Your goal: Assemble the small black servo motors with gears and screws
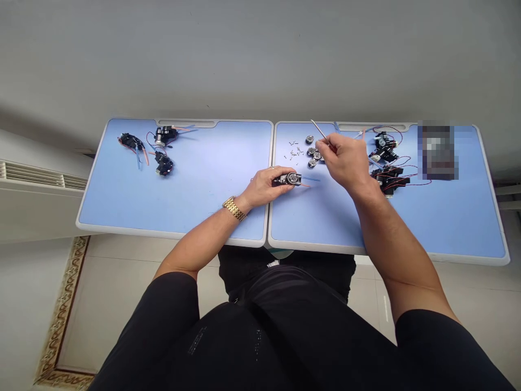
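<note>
Your left hand (260, 188) grips a wired motor (288, 179). Your right hand (345, 162) pinches a screwdriver (321, 132) above metal wheels (313, 155)

Black short-sleeved top (154, 326), gold link watch (234, 208) on the left wrist (249, 201)

We have two light-blue tabletops (203, 201) with grey rims, set side by side. From their shared seam, three black wired motor units (164, 136) lie at ten o'clock, small loose screws (293, 151) at one, and round metal discs (312, 152) at two; more wired motor units (385, 146) and a pixelated block (437, 152) sit toward three.
</note>
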A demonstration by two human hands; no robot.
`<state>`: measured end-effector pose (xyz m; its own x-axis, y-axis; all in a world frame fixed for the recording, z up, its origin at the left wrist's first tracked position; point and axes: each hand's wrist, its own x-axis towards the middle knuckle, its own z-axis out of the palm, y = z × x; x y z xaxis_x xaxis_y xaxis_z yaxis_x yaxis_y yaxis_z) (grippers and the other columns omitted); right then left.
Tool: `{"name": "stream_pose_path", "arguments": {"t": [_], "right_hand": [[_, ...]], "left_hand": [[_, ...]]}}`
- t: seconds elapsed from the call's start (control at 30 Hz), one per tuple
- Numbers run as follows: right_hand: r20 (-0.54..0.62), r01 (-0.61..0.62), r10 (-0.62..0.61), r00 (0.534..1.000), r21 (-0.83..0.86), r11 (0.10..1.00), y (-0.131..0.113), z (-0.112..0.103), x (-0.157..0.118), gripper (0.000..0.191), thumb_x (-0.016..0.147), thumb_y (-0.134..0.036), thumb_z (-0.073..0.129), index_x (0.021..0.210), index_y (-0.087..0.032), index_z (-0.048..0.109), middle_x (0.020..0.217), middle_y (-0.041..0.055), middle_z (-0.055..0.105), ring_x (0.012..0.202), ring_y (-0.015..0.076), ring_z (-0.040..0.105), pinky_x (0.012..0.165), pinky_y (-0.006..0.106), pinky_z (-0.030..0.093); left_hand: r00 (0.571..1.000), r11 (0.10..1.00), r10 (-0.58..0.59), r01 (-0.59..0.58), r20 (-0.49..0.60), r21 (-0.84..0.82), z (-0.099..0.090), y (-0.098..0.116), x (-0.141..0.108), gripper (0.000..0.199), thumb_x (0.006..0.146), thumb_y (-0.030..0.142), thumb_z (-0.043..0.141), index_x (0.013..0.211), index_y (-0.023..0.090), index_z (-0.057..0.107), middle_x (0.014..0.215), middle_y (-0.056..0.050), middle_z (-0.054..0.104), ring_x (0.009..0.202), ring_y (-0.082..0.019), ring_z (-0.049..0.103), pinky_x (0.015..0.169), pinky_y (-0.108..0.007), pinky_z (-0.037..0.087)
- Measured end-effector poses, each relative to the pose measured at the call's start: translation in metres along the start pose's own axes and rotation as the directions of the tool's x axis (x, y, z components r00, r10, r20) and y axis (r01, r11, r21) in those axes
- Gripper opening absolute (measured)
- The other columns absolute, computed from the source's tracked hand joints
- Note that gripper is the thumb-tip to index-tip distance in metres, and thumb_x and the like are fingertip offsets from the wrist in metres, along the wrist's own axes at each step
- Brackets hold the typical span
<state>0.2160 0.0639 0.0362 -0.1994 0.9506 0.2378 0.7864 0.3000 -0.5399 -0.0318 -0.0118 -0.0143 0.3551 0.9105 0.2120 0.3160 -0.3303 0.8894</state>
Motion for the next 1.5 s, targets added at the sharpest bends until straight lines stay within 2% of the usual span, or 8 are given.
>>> {"name": "stream_pose_path", "arguments": {"t": [0.17, 0.37, 0.53, 0.7, 0.9, 1.2, 1.37, 1.5], "right_hand": [[0.17, -0.002, -0.02, 0.985, 0.124, 0.992, 0.0, -0.003, -0.019, 0.036, 0.103, -0.037, 0.058, 0.07, -0.025, 0.062, 0.067, 0.002, 0.067, 0.064, 0.0188, 0.056, 0.069, 0.035, 0.039], [0.432, -0.035, -0.068, 0.899, 0.226, 0.973, -0.015, 0.008, -0.024, 0.033, 0.109, -0.035, 0.047, 0.102, -0.022, 0.076, 0.069, 0.0007, 0.071, 0.066, 0.0201, 0.064, 0.08, 0.036, 0.047], [0.362, 0.04, -0.091, 0.928, 0.145, 0.989, -0.013, 0.018, -0.025, 0.038, 0.111, -0.039, 0.044, 0.106, -0.02, 0.076, 0.081, 0.0067, 0.076, 0.074, 0.0239, 0.065, 0.079, 0.038, 0.045], [0.236, 0.02, -0.095, 0.967, 0.301, 0.953, -0.005, 0.013, -0.026, 0.042, 0.114, -0.049, 0.043, 0.114, -0.023, 0.076, 0.07, 0.0018, 0.071, 0.065, 0.0218, 0.065, 0.078, 0.037, 0.051], [0.041, 0.03, -0.049, 0.998, 0.378, 0.925, 0.001, 0.001, -0.025, 0.041, 0.112, -0.054, 0.05, 0.091, -0.027, 0.072, 0.085, 0.0055, 0.082, 0.073, 0.0207, 0.07, 0.078, 0.037, 0.053], [0.109, 0.093, -0.145, 0.983, 0.383, 0.919, -0.013, -0.003, -0.034, 0.034, 0.102, -0.042, 0.064, 0.073, -0.024, 0.065, 0.06, -0.0031, 0.051, 0.059, 0.0138, 0.04, 0.061, 0.032, 0.034], [0.214, 0.128, -0.227, 0.95, 0.395, 0.91, -0.015, -0.005, -0.037, 0.023, 0.098, -0.043, 0.07, 0.095, -0.024, 0.082, 0.057, -0.0062, 0.049, 0.056, 0.0131, 0.04, 0.062, 0.032, 0.033], [0.275, 0.126, -0.234, 0.933, 0.359, 0.925, -0.013, -0.004, -0.037, 0.027, 0.096, -0.047, 0.071, 0.105, -0.026, 0.084, 0.062, -0.0045, 0.058, 0.059, 0.0147, 0.047, 0.066, 0.032, 0.038]], "left_hand": [[0.999, 1.0, 0.019, -0.019, 0.045, -0.012, -0.005, -0.001, 0.001, 0.037, 0.095, 0.033, 0.081, 0.131, 0.022, 0.08, 0.118, -0.008, 0.083, 0.106, -0.021, 0.076, 0.098, -0.037, 0.059], [0.993, 1.0, 0.028, -0.029, 0.118, 0.006, -0.01, 0.002, 0.001, 0.036, 0.094, 0.037, 0.083, 0.129, 0.025, 0.081, 0.105, -0.005, 0.082, 0.089, -0.017, 0.071, 0.085, -0.033, 0.056], [0.993, 1.0, 0.028, -0.029, 0.117, 0.001, -0.01, 0.002, 0.001, 0.036, 0.095, 0.038, 0.082, 0.129, 0.025, 0.081, 0.107, -0.005, 0.083, 0.089, -0.017, 0.071, 0.085, -0.033, 0.056], [0.994, 0.999, 0.035, -0.034, 0.107, -0.016, -0.009, 0.003, 0.001, 0.036, 0.095, 0.037, 0.082, 0.129, 0.024, 0.081, 0.109, -0.006, 0.083, 0.094, -0.018, 0.074, 0.09, -0.035, 0.058], [0.994, 0.999, 0.027, -0.024, 0.105, -0.032, -0.009, 0.003, 0.001, 0.036, 0.096, 0.036, 0.082, 0.13, 0.024, 0.08, 0.114, -0.006, 0.084, 0.1, -0.019, 0.076, 0.095, -0.036, 0.06], [0.998, 0.974, -0.06, 0.062, 0.012, -0.217, -0.005, -0.006, 0.0, 0.048, 0.093, 0.045, 0.088, 0.134, 0.021, 0.077, 0.125, -0.01, 0.081, 0.108, -0.021, 0.077, 0.098, -0.036, 0.061], [0.992, 0.963, -0.121, 0.123, 0.022, -0.239, -0.006, -0.005, 0.001, 0.045, 0.09, 0.043, 0.09, 0.127, 0.02, 0.075, 0.108, -0.006, 0.078, 0.087, -0.015, 0.069, 0.08, -0.03, 0.057], [0.993, 0.962, -0.116, 0.121, 0.031, -0.247, -0.006, -0.006, 0.001, 0.044, 0.09, 0.041, 0.09, 0.126, 0.02, 0.075, 0.112, -0.007, 0.078, 0.092, -0.016, 0.069, 0.082, -0.031, 0.058]]}}
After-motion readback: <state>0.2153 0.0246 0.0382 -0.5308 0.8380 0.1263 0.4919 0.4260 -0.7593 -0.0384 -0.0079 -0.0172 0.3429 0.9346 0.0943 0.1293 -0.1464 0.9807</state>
